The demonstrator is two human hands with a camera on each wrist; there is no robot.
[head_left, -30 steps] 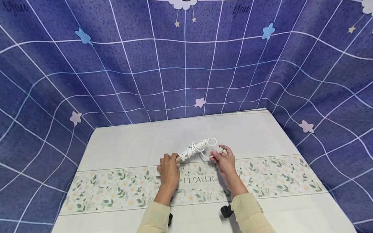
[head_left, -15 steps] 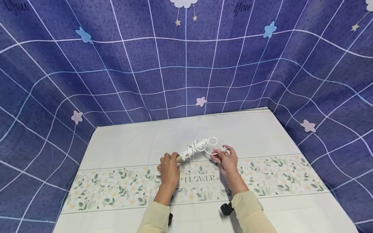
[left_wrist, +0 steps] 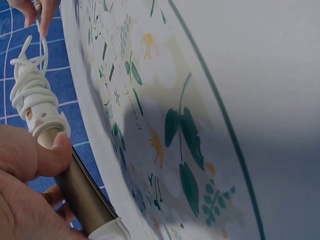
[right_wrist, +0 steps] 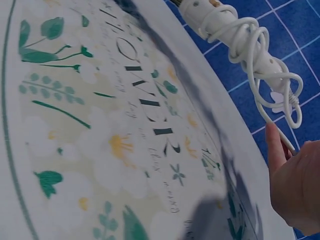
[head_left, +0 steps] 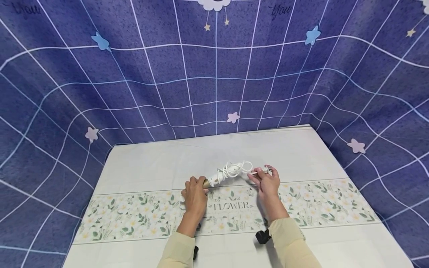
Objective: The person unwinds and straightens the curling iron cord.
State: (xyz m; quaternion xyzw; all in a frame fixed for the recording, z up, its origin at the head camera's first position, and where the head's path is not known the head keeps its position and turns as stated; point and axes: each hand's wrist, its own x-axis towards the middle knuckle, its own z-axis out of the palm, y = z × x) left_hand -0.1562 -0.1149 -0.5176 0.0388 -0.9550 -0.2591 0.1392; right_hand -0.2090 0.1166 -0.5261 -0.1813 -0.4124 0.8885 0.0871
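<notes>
A white-handled curling iron point(head_left: 213, 179) with a bronze-coloured barrel slants between my hands, over the tablecloth. My left hand point(head_left: 195, 196) grips the barrel, thumb along it in the left wrist view; the barrel's white tip point(left_wrist: 111, 231) shows below the fingers. White cord point(right_wrist: 250, 45) is wound several times round the handle and forms a loose loop at its end. From there the cord runs to my right hand point(head_left: 270, 184), which pinches it at its plug point(head_left: 266, 169). The right fingers partly hide the plug.
The table wears a white cloth point(head_left: 161, 160) with a floral band marked "FLOWER". Blue gridded curtains point(head_left: 214, 67) with stars hang at the back and both sides. A black wrist mount point(head_left: 263, 236) sits beside the right sleeve.
My right hand has moved a little to the right with the plug, and the cord between it and the handle runs straighter. The handle end has tilted slightly; the left hand keeps its grip.
</notes>
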